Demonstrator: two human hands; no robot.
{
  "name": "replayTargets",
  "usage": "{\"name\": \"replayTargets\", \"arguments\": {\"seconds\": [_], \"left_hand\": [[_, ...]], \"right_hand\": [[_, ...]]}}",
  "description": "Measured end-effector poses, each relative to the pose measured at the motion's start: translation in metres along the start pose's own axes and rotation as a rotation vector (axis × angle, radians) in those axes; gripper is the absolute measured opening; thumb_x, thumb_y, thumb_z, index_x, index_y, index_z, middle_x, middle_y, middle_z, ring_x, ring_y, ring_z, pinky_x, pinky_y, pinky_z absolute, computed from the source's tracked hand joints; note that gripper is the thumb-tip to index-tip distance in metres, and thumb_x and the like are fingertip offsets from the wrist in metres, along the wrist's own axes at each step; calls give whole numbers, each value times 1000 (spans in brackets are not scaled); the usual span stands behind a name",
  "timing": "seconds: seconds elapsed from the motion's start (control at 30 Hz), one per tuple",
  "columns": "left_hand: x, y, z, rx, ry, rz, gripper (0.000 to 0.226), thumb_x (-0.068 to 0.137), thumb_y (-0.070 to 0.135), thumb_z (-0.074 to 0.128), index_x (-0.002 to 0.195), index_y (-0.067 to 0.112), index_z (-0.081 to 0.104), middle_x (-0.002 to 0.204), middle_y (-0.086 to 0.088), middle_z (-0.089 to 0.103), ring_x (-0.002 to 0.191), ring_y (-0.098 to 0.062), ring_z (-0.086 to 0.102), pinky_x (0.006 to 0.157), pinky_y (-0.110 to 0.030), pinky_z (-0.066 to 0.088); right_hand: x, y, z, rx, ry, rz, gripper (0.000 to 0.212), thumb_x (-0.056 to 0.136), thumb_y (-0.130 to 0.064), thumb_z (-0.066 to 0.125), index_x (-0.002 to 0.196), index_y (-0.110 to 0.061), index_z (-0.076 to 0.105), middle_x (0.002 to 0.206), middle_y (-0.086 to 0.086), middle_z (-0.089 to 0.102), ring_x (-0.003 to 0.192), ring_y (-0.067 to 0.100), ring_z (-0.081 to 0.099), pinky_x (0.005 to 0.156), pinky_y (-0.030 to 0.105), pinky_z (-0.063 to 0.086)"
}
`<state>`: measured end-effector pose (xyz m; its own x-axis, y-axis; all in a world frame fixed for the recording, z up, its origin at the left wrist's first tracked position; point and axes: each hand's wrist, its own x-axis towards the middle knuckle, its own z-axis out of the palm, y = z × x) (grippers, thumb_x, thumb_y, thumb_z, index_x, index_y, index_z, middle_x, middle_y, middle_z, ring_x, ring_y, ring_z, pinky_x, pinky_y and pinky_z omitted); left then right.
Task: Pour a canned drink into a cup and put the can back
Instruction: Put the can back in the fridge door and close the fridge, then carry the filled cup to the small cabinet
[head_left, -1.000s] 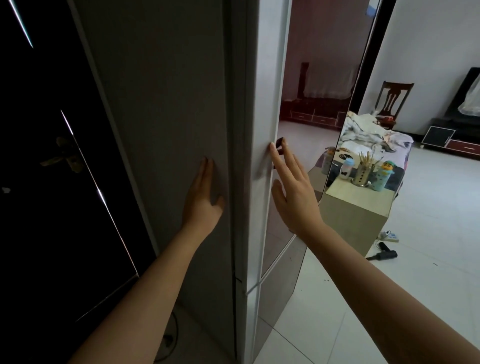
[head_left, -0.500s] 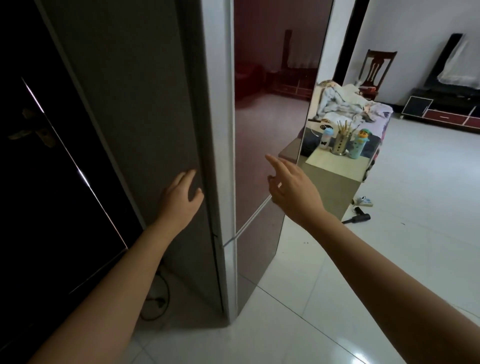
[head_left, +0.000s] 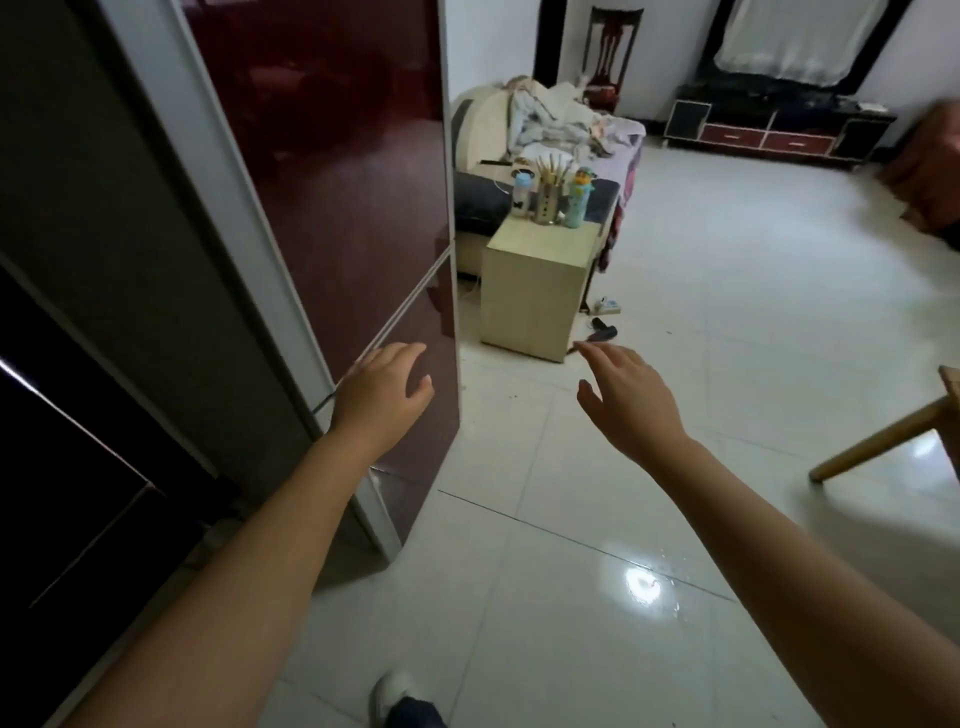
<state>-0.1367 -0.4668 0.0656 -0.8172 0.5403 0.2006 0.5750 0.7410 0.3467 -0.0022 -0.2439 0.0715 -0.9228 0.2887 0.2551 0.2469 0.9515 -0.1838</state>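
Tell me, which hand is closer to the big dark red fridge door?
Left. The left hand is right in front of the red fridge door, near its lower seam. The right hand is off to the side, over the white floor.

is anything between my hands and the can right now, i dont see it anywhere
No can or cup shows in this view. Both the left hand and the right hand are empty and off the fridge, whose dark red doors are shut. If the can is inside, the closed door stands in the way.
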Motion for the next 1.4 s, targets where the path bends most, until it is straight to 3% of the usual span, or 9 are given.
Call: {"name": "replayTargets", "arguments": {"seconds": [0.27, 0.53, 0.87, 1.4], "left_hand": [[3, 87, 44, 9, -125, 222, 45, 92, 27, 48, 134, 11, 45, 138, -7, 49, 127, -25, 43, 101, -36, 34], [13, 161, 81, -24, -220, 481, 45, 93, 30, 46, 134, 12, 45, 135, -6, 51, 124, -24, 45, 98, -37, 36], [-17, 241, 132, -56, -370, 825, 45, 93, 32, 45, 134, 12, 45, 133, -8, 53, 119, -26, 49, 97, -36, 37], [-153, 365, 189, -105, -546, 1286, 41, 92, 26, 48, 129, 8, 50, 125, -11, 58, 112, -29, 54, 88, -37, 42]], "right_hand": [[-89, 71, -15, -59, 5, 276, 45, 92, -21, 48, 135, -10, 42, 135, 9, 51, 125, 28, 44, 96, 38, 40], [-167, 98, -31, -116, 70, 565, 44, 93, -22, 48, 134, -9, 43, 134, 10, 52, 124, 27, 46, 99, 37, 40], [-267, 91, -43, -164, 167, 940, 41, 90, -20, 52, 129, -5, 49, 125, 12, 58, 118, 26, 50, 96, 36, 42], [-457, 56, -50, -204, 243, 1483, 39, 88, -18, 54, 125, -4, 52, 122, 14, 59, 114, 31, 52, 91, 41, 43]]}}
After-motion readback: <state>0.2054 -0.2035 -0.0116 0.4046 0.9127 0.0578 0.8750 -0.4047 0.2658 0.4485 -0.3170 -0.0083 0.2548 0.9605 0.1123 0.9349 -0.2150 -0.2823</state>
